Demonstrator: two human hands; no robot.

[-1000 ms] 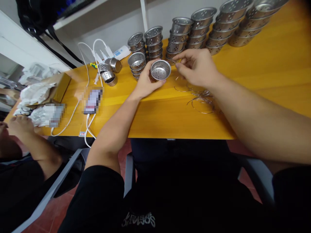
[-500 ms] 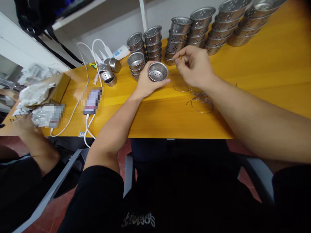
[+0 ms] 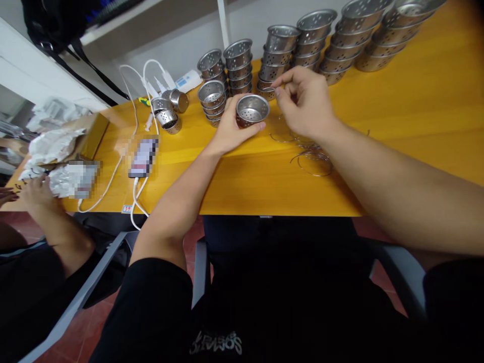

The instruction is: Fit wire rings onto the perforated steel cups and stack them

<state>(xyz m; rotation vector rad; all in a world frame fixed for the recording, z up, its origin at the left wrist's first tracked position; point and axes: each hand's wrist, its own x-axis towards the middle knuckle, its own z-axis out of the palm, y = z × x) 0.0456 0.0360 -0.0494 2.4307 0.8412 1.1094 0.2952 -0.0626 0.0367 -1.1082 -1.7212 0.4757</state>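
Gripping a perforated cup (image 3: 252, 109), the left hand (image 3: 231, 128) sits beside the right hand (image 3: 304, 103) pinching a wire ring (image 3: 269, 91), bare tabletop (image 3: 408, 116) rightward.

You have seven stacks of perforated metal cups (image 3: 315, 38) behind the phone (image 3: 144, 156) | one cup (image 3: 252, 110) in your left hand (image 3: 230, 128) | three loose cups (image 3: 168, 108) beyond the phone | one heap of wire rings (image 3: 312, 156) right of it | two white cables (image 3: 132, 96) on the counter (image 3: 416, 116)
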